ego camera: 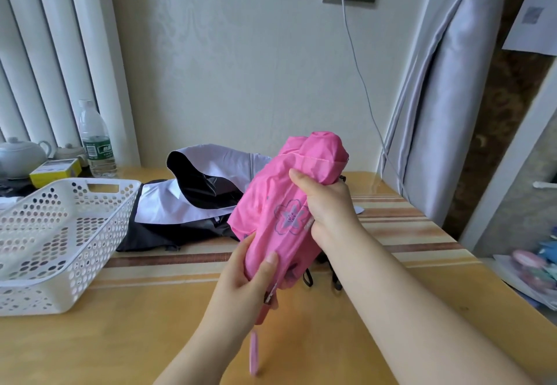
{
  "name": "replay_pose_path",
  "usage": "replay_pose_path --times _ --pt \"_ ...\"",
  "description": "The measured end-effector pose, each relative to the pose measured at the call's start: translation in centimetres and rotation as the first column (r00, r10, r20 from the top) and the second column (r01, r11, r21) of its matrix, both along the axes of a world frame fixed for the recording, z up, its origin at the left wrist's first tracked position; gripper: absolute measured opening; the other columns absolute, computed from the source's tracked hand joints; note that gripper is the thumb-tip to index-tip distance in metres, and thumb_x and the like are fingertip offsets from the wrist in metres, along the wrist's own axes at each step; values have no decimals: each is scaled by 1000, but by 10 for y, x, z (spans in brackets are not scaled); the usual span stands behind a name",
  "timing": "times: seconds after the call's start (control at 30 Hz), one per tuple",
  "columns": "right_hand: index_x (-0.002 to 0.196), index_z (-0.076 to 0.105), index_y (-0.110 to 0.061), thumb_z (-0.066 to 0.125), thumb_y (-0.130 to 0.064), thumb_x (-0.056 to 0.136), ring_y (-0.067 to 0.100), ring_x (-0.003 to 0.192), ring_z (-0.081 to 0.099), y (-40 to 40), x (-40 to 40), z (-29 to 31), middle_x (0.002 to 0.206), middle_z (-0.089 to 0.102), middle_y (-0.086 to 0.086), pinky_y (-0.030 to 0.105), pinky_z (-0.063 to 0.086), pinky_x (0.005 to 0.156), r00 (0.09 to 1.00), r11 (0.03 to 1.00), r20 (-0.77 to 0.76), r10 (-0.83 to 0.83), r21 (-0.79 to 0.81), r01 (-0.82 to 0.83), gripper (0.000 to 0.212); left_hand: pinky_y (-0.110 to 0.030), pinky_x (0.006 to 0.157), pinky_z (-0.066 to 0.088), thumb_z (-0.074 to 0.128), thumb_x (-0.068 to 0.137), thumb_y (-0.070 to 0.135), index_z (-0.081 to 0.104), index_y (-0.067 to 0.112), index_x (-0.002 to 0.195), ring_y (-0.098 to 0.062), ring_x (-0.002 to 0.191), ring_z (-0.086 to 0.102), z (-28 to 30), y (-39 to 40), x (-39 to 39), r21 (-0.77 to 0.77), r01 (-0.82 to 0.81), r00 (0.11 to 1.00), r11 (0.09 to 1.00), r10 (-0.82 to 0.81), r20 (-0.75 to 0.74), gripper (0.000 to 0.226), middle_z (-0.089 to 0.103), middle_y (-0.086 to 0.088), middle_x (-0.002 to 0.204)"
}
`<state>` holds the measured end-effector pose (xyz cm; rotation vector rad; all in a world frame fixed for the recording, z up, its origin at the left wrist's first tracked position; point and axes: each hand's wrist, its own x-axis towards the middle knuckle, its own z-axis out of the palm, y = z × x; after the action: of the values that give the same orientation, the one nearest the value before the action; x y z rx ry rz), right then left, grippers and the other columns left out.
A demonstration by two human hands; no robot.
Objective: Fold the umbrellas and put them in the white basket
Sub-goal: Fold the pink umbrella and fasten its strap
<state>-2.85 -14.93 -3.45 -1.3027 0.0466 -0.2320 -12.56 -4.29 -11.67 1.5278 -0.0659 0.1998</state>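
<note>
You hold the pink umbrella [280,204] in the air above the desk [150,339], tilted so its bunched top points up and away from you and its handle end points down toward you. Your left hand [244,276] grips the lower end, thumb lying on the fabric and fingers [241,252] curled round behind it. Your right hand [325,207] clasps the middle of the canopy just beside a purple flower print, fingers wrapped over the folds. A pink strap [254,353] dangles from the handle end toward the desk.

Behind the pink one, a second umbrella [193,201], white outside and black inside, lies loose and unfolded on the desk. The white basket [60,240] sits on the desk to your left, just beside that umbrella. Farther back on the left stand a water bottle [95,140], a teapot [21,155] and a yellow box [55,170]
</note>
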Motion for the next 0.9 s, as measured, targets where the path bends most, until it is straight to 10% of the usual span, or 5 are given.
replay_pose_path --times 0.23,0.5,0.7,0.8,0.9 --pt "114 61 -2 71 -17 72 24 96 68 -25 -10 12 109 69 15 36 55 85 896 889 39 441 116 -443 46 -21 41 34 48 99 22 56 14 84 -12 44 49 9 7 4 97 -31 994 995 21 105 18 60 1 51" --pt "94 66 -7 82 -14 73 31 91 69 -18 0 14 98 72 15 46 56 87 997 998 -53 -52 23 53 27 -15 45 37 49 96 20 57 21 115 -16 50 51 4 -7 -6 146 -9 990 989 -12 144 20 59 0 62" --pt "81 59 -12 79 -13 74 25 78 63 -17 3 17 84 63 12 34 51 72 995 996 -40 -91 11 92 20 -32 54 49 42 99 32 22 69 129 -20 57 63 4 -5 -8 -70 -34 998 997 30 -54 52 70 -4 83" --pt "77 54 -15 75 -8 76 18 67 53 -16 0 13 71 52 7 27 42 60 992 993 30 -122 2 122 22 -22 54 48 48 98 28 18 56 141 -8 56 63 -5 -4 -8 83 -158 987 984 161 -25 60 65 13 71" --pt "64 44 -20 73 -8 76 14 60 46 -17 3 13 57 44 -4 23 36 56 983 987 97 -155 -24 158 34 -17 53 39 53 90 37 42 20 132 -7 69 57 -11 -1 -21 484 -566 814 667 357 458 46 58 7 79"
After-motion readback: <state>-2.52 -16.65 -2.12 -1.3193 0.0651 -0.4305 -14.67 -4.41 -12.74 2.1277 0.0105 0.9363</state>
